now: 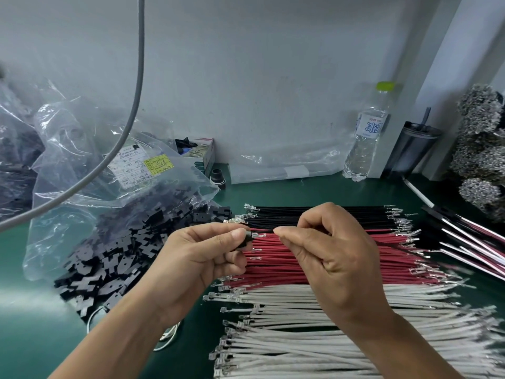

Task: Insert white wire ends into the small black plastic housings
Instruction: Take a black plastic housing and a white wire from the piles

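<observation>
Two hands meet mid-frame: left hand point(202, 255) pinches a black housing point(247, 239), right hand point(328, 250) pinches a wire point(259, 235).

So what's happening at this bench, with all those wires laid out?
A person is assembling wire connectors by hand. The left hand pinches a small black housing, while the right hand pinches a wire and brings its metal terminal up to the housing's opening. The terminal is not yet fully in. Below lie rows of black wires, red wires and white wires on the green mat, beside a spilled heap of black housings.
</observation>
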A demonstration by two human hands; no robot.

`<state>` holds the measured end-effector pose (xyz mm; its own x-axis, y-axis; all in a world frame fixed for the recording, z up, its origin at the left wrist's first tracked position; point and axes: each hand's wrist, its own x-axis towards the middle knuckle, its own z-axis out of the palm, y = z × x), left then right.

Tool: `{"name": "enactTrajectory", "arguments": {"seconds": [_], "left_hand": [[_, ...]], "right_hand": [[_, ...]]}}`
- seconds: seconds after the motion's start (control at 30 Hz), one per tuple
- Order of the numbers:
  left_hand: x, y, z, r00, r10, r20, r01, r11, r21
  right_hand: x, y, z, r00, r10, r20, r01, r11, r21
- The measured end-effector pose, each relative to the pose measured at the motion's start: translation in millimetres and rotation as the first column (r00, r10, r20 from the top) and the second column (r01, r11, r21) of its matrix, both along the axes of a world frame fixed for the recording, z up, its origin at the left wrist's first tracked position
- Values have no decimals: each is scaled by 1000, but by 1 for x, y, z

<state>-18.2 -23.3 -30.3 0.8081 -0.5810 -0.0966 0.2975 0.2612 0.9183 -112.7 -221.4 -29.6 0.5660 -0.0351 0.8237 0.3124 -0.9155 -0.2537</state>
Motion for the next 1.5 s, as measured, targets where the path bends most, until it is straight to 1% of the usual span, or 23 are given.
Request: {"name": "enactTrajectory", "arguments": {"seconds": [0.07, 0.23, 0.37, 0.47, 0.57, 0.63, 0.67, 0.73, 0.8, 0.87, 0.97, 1.07, 1.17, 1.23, 1.37, 1.43, 1.5], "left_hand": [[0, 0, 0, 1000, -4, 5, 4, 1000, 4], [2, 3, 2, 1000, 17, 18, -18, 999, 29], [-2, 2, 4, 998, 40, 52, -44, 996, 81], [-3, 2, 7, 992, 69, 103, -85, 983, 163], [-4, 1, 8, 989, 69, 129, -91, 981, 173], [-5, 1, 8, 990, 67, 124, -86, 984, 156], [-4, 1, 8, 991, 72, 114, -87, 987, 138], [-2, 3, 8, 994, 63, 87, -71, 993, 96], [-1, 3, 7, 997, 33, 66, -38, 997, 73], [-1, 1, 6, 998, 9, 60, -13, 997, 72], [-2, -1, 5, 999, 2, 50, -6, 997, 71], [-2, -2, 3, 999, 1, 32, -2, 998, 58], [-2, -3, 2, 1000, 3, 21, -4, 999, 53], [-2, -3, 2, 999, 12, 37, -14, 998, 65], [-1, -2, 2, 996, 35, 85, -43, 995, 92], [-1, -1, 2, 993, 40, 110, -51, 993, 108], [-2, -1, 2, 992, 31, 121, -46, 992, 121]], "right_hand": [[0, 1, 0, 1000, -20, -1, 20, 999, -36], [-2, 3, 6, 997, -71, 12, 72, 965, -254], [-2, 6, 9, 993, -98, -66, 67, 928, -366], [-2, 1, 10, 985, -134, -109, 78, 909, -410], [0, 3, 11, 988, -123, -96, 73, 908, -412], [0, 5, 9, 992, -97, -85, 59, 927, -370], [0, 5, 8, 994, -76, -83, 47, 950, -309], [-1, 1, 7, 997, -23, -76, 14, 992, -127], [-2, -1, 8, 997, 13, -81, -11, 1000, 26], [-3, 0, 9, 995, 9, -95, -2, 998, 69], [-3, 4, 10, 995, 5, -103, 1, 998, 61], [-3, 7, 11, 997, -22, -75, 21, 1000, -7], [-3, 8, 11, 997, -64, -42, 57, 987, -147], [-4, 8, 13, 995, -92, -35, 81, 968, -239], [-5, 5, 15, 993, -117, -30, 98, 927, -363], [-6, 3, 16, 994, -107, -31, 85, 911, -403], [-6, 2, 17, 996, -91, -23, 73, 910, -408]]}}
